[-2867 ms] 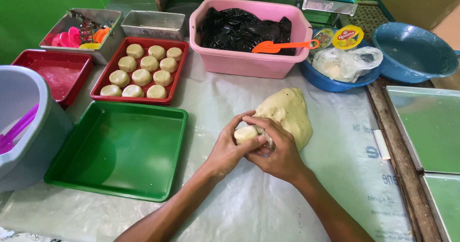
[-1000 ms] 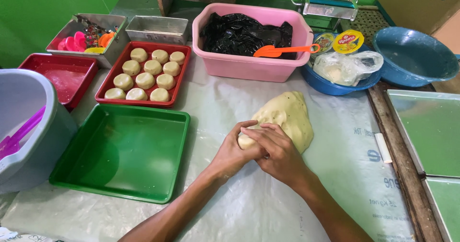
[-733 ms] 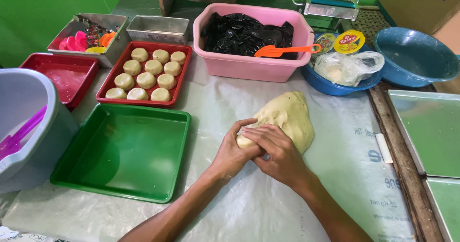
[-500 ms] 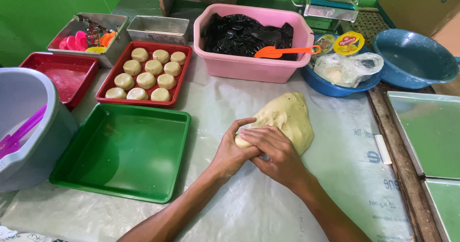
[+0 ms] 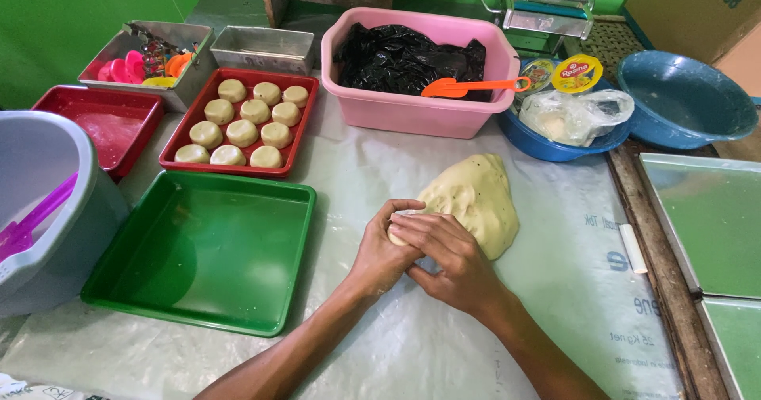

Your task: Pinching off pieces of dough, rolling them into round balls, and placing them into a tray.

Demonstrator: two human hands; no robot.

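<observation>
A big lump of pale yellow dough (image 5: 477,198) lies on the plastic-covered table. At its near left edge my left hand (image 5: 384,245) and my right hand (image 5: 448,257) are cupped together around a small piece of dough (image 5: 395,233), which shows only as a sliver between the fingers. Both hands rest low on the sheet, touching each other. A red tray (image 5: 295,138) at the back left holds several round dough pieces (image 5: 247,122) in rows. A bare green tray (image 5: 198,249) sits just left of my left hand.
A pink tub (image 5: 420,111) with black plastic and an orange spatula (image 5: 468,88) stands at the back. Blue bowls (image 5: 686,103) and a bagged item (image 5: 572,114) sit back right. A grey bucket (image 5: 47,210) is at the left, metal trays (image 5: 713,218) at the right.
My hands have stayed clasped on the small dough piece beside the lump, shifting only slightly as the fingers work around it. Nothing else has moved.
</observation>
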